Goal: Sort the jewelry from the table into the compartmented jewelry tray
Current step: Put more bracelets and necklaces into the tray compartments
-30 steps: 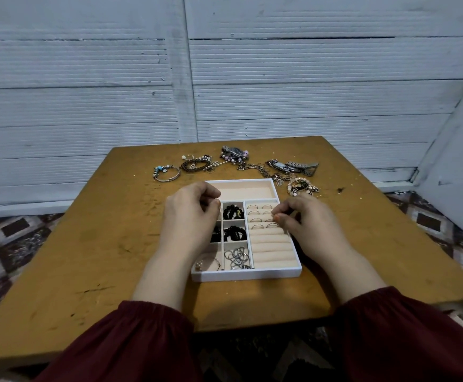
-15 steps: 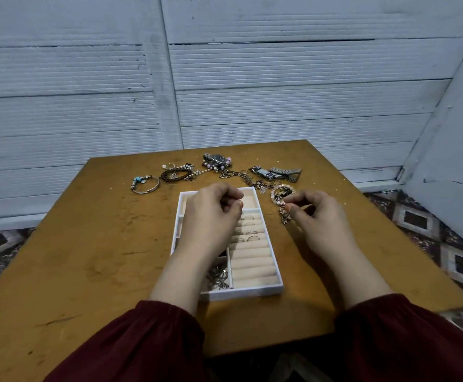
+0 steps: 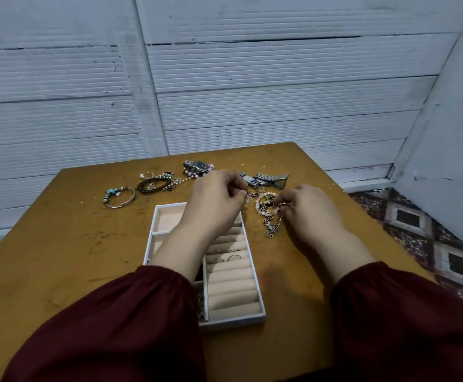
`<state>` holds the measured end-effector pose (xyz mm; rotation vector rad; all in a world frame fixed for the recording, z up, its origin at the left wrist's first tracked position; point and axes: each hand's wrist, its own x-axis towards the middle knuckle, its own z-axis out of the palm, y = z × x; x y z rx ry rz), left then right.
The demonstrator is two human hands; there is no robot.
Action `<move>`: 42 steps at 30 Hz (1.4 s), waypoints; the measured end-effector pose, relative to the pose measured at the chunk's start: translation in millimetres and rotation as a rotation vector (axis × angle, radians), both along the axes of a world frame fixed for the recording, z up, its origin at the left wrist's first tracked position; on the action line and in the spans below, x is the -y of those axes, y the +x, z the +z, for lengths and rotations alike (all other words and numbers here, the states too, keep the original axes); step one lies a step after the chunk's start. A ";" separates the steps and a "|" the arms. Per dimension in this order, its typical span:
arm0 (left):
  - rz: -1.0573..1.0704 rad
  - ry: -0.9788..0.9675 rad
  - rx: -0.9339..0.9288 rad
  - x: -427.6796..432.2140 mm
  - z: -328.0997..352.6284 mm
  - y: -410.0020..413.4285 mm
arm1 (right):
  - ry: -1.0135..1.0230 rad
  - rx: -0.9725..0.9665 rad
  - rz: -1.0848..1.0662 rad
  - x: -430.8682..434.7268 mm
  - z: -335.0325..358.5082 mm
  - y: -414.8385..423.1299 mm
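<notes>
A white compartmented jewelry tray (image 3: 252,277) lies on the wooden table (image 3: 59,257), with rings in its padded ring rolls (image 3: 229,257). Beyond its far right corner sits a tangle of a pink bead bracelet and gold chain (image 3: 266,213). My right hand (image 3: 307,208) pinches this tangle at its right side. My left hand (image 3: 216,199) reaches over the tray's far end and pinches a small gold piece (image 3: 248,195) at the tangle's left. My left forearm hides the tray's small left compartments.
Along the far side of the table lie a silver bangle with blue beads (image 3: 118,197), a dark braided bracelet with pearls (image 3: 156,183), a watch with pink beads (image 3: 198,166) and a metal watch (image 3: 266,179). A white wall stands behind, patterned floor to the right.
Both hands moved forward from over the tray to the jewelry beyond it. The right hand took hold of the bead bracelet and chain, and the left hand joined at the tangle.
</notes>
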<state>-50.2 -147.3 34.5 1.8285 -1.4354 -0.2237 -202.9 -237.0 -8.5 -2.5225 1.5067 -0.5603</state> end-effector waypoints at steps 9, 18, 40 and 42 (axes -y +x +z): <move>-0.012 0.039 0.063 14.9 -1.1 0.0 | 0.037 -0.045 0.007 7.0 -5.9 -0.1; -0.016 0.026 0.095 19.6 -0.2 -5.7 | -0.022 0.148 -0.010 6.2 -9.0 -2.1; -0.030 0.039 0.143 27.8 -2.8 -13.1 | 0.050 0.855 0.059 -2.7 10.2 -9.2; -0.029 0.056 0.136 28.7 -4.0 -14.1 | 0.046 0.890 0.051 -5.1 13.7 -12.1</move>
